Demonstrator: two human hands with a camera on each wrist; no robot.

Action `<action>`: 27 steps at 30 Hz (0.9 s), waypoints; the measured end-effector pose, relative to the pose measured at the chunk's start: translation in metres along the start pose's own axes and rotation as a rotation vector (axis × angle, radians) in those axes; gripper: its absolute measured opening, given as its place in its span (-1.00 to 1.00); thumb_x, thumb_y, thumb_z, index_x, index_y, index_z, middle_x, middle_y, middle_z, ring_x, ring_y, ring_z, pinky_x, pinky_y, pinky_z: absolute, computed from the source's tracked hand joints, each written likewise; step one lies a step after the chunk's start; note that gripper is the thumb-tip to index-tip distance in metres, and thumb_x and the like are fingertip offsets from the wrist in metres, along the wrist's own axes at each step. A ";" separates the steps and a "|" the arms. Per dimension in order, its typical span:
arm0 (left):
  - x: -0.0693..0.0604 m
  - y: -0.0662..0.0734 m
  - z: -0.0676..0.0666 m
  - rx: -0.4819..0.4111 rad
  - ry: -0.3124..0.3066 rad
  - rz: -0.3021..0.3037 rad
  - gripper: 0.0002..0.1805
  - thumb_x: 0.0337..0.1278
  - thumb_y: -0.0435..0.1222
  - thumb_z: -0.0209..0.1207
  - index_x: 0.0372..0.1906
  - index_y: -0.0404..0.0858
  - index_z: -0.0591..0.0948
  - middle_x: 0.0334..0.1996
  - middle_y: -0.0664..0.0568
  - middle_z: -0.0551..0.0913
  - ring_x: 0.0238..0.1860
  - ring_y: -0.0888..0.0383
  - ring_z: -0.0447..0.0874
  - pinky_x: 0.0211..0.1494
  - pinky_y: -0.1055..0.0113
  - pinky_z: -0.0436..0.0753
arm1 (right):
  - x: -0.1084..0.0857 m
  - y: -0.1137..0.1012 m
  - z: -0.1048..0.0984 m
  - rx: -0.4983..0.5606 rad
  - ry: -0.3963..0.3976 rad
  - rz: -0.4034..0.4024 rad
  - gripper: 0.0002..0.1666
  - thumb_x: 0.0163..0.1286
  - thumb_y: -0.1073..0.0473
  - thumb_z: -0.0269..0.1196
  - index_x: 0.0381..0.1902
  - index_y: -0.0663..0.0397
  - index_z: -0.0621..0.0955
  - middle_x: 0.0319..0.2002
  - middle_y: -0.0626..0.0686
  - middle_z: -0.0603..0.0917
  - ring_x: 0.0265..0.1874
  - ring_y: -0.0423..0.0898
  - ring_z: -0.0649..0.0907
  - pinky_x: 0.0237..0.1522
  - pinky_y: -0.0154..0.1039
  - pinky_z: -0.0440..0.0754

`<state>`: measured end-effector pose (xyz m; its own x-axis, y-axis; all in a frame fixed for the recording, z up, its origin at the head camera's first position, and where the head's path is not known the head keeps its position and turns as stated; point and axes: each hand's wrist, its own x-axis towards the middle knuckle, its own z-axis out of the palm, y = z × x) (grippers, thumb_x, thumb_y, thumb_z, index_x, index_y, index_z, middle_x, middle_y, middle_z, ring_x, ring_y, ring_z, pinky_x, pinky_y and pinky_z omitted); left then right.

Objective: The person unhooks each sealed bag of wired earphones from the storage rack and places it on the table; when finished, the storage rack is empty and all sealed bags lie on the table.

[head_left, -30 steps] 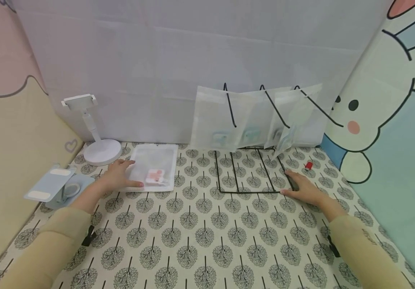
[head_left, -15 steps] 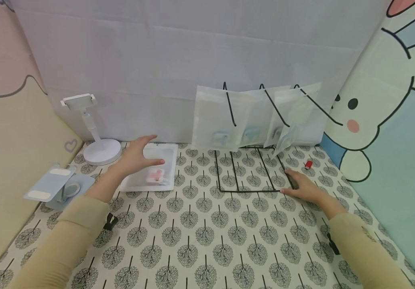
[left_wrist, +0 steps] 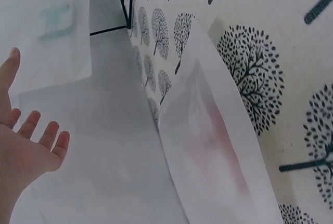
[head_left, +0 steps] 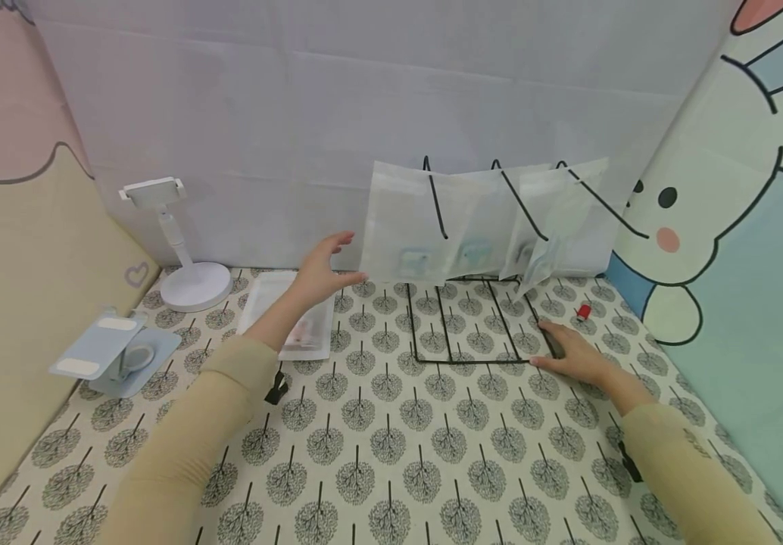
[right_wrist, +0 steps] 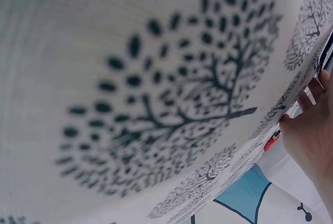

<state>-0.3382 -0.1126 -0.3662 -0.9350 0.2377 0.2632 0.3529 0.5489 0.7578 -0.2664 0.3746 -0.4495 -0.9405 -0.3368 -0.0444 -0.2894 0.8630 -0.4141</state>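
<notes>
My left hand [head_left: 319,276] is held open in the air, thumb and fingers spread, just left of the leftmost frosted bag [head_left: 391,216]. That bag hangs from a hook of the black wire rack [head_left: 473,362], with a pale blue item dimly visible inside; whether my thumb touches its edge I cannot tell. Below my left forearm another frosted bag [head_left: 319,325] lies flat, holding something pink, partly hidden by the arm. My right hand [head_left: 572,356] rests at the rack's front right corner, its thumb on the front bar and fingers along the side bar.
More frosted bags [head_left: 565,204] hang on the rack's other hooks. A white phone stand [head_left: 194,288] stands at the back left, with a folded pale blue stand [head_left: 115,356] in front of it. A small red item [head_left: 584,311] lies right of the rack.
My left hand has left the flat bag on the table and moved right and up to the leftmost hanging bag. My right hand has stayed at the rack's corner.
</notes>
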 end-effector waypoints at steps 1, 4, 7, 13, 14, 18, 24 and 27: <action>0.002 0.001 0.005 -0.017 -0.001 -0.002 -0.04 -0.09 -0.11 0.41 0.44 -0.09 0.16 0.37 0.01 0.28 0.35 -0.05 0.22 0.32 -0.07 0.33 | 0.000 0.000 0.000 0.001 -0.002 0.000 0.06 0.24 -0.19 0.26 0.44 0.28 0.08 0.39 0.43 0.09 0.33 0.43 0.11 0.25 0.38 0.10; 0.007 0.004 0.018 -0.055 0.006 -0.003 -0.04 -0.08 -0.15 0.41 0.44 -0.11 0.16 0.33 -0.02 0.32 0.32 -0.04 0.28 0.29 -0.03 0.39 | -0.001 0.000 0.001 0.006 -0.006 0.003 0.05 0.24 -0.19 0.26 0.44 0.29 0.08 0.38 0.44 0.09 0.33 0.43 0.11 0.25 0.38 0.10; 0.012 0.007 0.027 -0.060 0.029 -0.005 -0.06 -0.07 -0.17 0.40 0.43 -0.15 0.15 0.27 -0.06 0.38 0.28 -0.03 0.33 0.29 0.03 0.41 | -0.002 -0.001 0.001 0.004 -0.011 0.007 0.06 0.24 -0.19 0.26 0.43 0.30 0.08 0.38 0.45 0.09 0.32 0.44 0.11 0.25 0.39 0.09; 0.016 0.007 0.037 -0.124 0.108 0.020 -0.26 0.02 -0.20 0.35 0.31 -0.21 0.28 0.04 -0.09 0.54 0.06 0.02 0.49 0.18 0.16 0.50 | 0.000 -0.001 0.000 0.007 -0.012 0.005 0.05 0.25 -0.16 0.26 0.43 0.31 0.07 0.38 0.45 0.09 0.32 0.44 0.10 0.25 0.38 0.09; 0.016 0.007 0.039 -0.137 0.122 0.032 -0.31 0.04 -0.21 0.34 0.27 -0.22 0.31 -0.01 -0.09 0.56 0.01 0.03 0.52 0.12 0.19 0.54 | 0.000 -0.001 -0.001 0.008 -0.011 0.005 0.04 0.25 -0.16 0.26 0.43 0.30 0.07 0.38 0.45 0.09 0.32 0.44 0.10 0.25 0.38 0.09; 0.013 0.005 0.044 -0.176 0.171 0.071 -0.51 0.12 -0.23 0.28 0.11 -0.25 0.40 -0.18 -0.10 0.58 -0.17 0.06 0.55 -0.07 0.28 0.59 | 0.000 -0.001 0.000 -0.001 -0.015 0.015 0.05 0.25 -0.18 0.26 0.44 0.29 0.07 0.39 0.44 0.08 0.33 0.43 0.10 0.26 0.38 0.09; 0.008 0.006 0.045 -0.176 0.213 0.097 -0.71 0.19 -0.22 0.21 -0.08 -0.27 0.47 -0.32 -0.07 0.57 -0.29 0.11 0.51 -0.17 0.34 0.57 | 0.001 -0.003 0.000 0.005 -0.022 0.025 0.06 0.25 -0.20 0.24 0.44 0.27 0.06 0.39 0.44 0.07 0.34 0.43 0.08 0.26 0.39 0.06; 0.008 0.007 0.046 -0.170 0.216 0.106 -0.74 0.18 -0.22 0.22 -0.13 -0.29 0.50 -0.35 -0.08 0.58 -0.32 0.11 0.51 -0.20 0.36 0.57 | 0.001 -0.003 -0.001 0.005 -0.020 0.026 0.05 0.25 -0.20 0.25 0.44 0.27 0.06 0.39 0.44 0.07 0.34 0.43 0.08 0.26 0.39 0.06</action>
<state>-0.3412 -0.0703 -0.3862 -0.8856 0.1005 0.4535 0.4551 0.3835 0.8037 -0.2662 0.3721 -0.4471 -0.9438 -0.3223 -0.0736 -0.2644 0.8696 -0.4170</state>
